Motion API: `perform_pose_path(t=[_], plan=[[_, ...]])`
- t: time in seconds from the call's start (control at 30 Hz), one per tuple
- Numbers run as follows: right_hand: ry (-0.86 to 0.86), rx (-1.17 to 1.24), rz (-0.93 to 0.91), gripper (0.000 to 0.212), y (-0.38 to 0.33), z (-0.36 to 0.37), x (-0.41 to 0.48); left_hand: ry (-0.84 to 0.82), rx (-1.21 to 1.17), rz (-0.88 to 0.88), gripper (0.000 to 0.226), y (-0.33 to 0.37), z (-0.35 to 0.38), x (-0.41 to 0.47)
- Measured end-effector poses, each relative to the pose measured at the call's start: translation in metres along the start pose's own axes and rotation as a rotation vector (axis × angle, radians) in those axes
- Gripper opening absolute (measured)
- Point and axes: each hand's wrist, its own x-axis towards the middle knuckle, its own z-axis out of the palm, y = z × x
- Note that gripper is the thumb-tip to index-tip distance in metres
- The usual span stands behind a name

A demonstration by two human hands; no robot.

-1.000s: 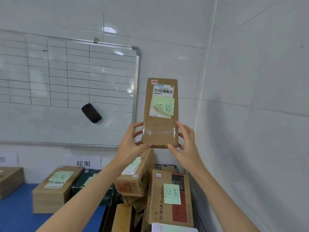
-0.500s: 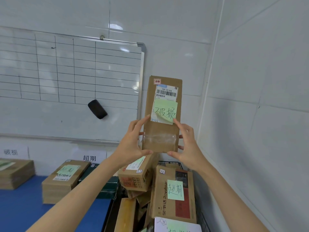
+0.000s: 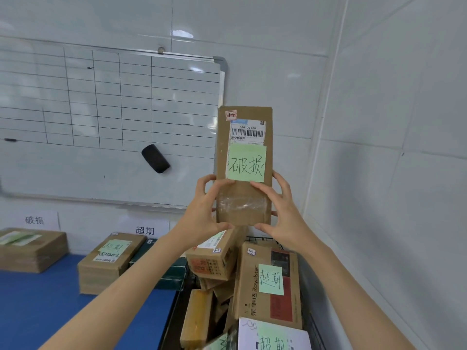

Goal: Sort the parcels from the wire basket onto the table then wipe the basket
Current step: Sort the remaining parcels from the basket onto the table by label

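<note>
Fingers (image 3: 279, 179) of left hand (image 3: 202, 210) and right hand (image 3: 283, 213) clamp the bottom of a tall brown cardboard box (image 3: 243, 195) with shiny tape | held upright above the black wire basket (image 3: 265, 239) | its green paper note (image 3: 246, 164) lies flatter than before | basket full of brown parcels (image 3: 267, 281), beside the blue counter (image 3: 38, 299)

A tall brown parcel (image 3: 245, 165) with a green note reading 破损 stands upright, its lower end in the left grip (image 3: 202, 213) and right grip (image 3: 283, 215). Below them, other parcels (image 3: 267, 281) sit tilted in the crowded wire basket (image 3: 267, 239).
</note>
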Motion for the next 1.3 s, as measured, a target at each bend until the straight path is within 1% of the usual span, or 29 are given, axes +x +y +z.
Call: perform_pose_path(t=[0.13,0.27,0.33,0.43,0.53,0.7,0.9,1.03,1.13,1.3], plan=[[0.003,0.015,0.005,0.092,-0.003,-0.002,-0.003,0.006,-0.016,0.002,0.090,0.002,0.001,-0.004],[0.018,0.036,0.013,0.089,-0.009,-0.002,-0.008,0.010,0.030,0.014,0.088,0.007,-0.002,-0.009],[0.013,0.050,0.024,0.096,-0.014,-0.003,-0.012,0.007,0.046,0.021,0.094,0.010,-0.006,-0.014],[-0.017,0.076,0.040,0.106,-0.021,-0.002,-0.018,-0.006,0.089,0.016,0.109,0.015,-0.011,-0.023],[-0.039,0.088,0.022,0.104,-0.027,0.002,-0.025,-0.002,0.117,-0.002,0.110,0.018,-0.015,-0.035],[-0.095,0.126,0.019,0.098,-0.039,0.019,-0.039,0.005,0.072,-0.095,0.103,0.017,-0.024,-0.067],[-0.174,0.178,0.033,0.098,-0.060,0.054,-0.052,0.005,0.124,-0.197,0.101,0.020,-0.047,-0.115],[-0.237,0.209,0.002,0.098,-0.083,0.077,-0.051,0.012,0.143,-0.285,0.099,0.019,-0.073,-0.143],[-0.285,0.225,-0.030,0.097,-0.105,0.093,-0.044,0.033,0.191,-0.323,0.100,0.017,-0.097,-0.160],[-0.314,0.226,-0.105,0.096,-0.145,0.131,-0.028,0.100,0.188,-0.368,0.101,0.009,-0.143,-0.189]])
